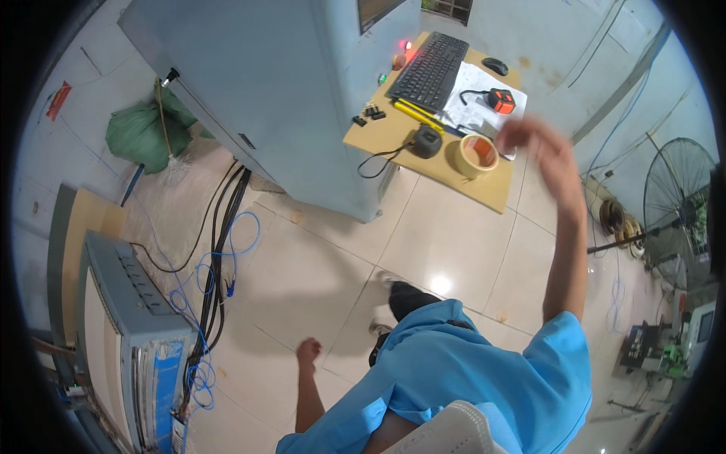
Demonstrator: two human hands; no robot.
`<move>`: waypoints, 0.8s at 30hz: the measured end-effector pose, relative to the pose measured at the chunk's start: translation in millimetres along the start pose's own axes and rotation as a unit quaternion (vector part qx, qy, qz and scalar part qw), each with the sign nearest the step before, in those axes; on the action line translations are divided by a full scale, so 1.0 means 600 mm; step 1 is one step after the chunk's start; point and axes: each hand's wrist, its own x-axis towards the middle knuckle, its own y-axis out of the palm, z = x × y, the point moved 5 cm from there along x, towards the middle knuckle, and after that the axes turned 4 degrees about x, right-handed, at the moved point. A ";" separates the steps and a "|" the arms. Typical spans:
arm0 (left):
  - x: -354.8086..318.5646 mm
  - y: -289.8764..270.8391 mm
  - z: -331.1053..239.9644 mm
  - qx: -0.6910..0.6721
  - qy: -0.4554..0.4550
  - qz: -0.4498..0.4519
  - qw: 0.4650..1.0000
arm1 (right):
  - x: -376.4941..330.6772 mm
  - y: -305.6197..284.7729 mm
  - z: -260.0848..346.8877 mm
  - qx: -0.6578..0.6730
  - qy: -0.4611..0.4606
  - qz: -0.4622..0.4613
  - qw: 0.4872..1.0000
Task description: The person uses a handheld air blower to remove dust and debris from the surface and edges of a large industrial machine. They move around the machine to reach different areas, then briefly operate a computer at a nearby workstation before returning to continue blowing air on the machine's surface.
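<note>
My right hand [544, 155], smeared by motion, is over the right edge of a small wooden desk [484, 191]. Closest to it are a roll of yellowish tape [476, 155] and white papers [473, 94], on which an orange and black tape measure [501, 101] rests. Left of the tape roll lies a dark tape measure [426, 141] with a wrist strap. A long yellow tool [417, 115], its kind unclear, lies in front of the black keyboard [431, 72]. My left hand [308, 352] hangs low over the tiled floor, fingers curled, with nothing visible in it.
A tall grey cabinet [265, 91] stands left of the desk. A mouse [495, 66] and small black clips [372, 112] are on the desktop. Black and blue cables [219, 250] cross the floor by a grey machine box [136, 303]. A large fan [681, 197] stands right.
</note>
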 end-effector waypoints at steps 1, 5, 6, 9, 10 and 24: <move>-0.026 0.039 0.066 0.024 -0.045 0.005 0.999 | 0.043 -0.085 -0.014 -0.048 -0.048 -0.087 0.994; -0.124 0.182 0.281 -0.067 -0.108 0.035 0.991 | 0.199 -0.309 -0.190 -0.325 -0.085 -0.176 0.925; -0.143 0.218 0.321 -0.081 -0.118 0.032 0.989 | 0.236 -0.340 -0.246 -0.373 -0.085 -0.156 0.911; -0.192 0.326 0.400 -0.205 -0.194 0.022 0.959 | 0.335 -0.408 -0.387 -0.427 -0.097 -0.081 0.895; -0.208 0.371 0.411 -0.258 -0.209 0.014 0.943 | 0.365 -0.417 -0.423 -0.402 -0.127 -0.045 0.906; -0.385 0.914 0.083 -0.142 0.026 -0.098 0.985 | 0.427 -0.443 -0.556 -0.282 -0.147 0.060 0.946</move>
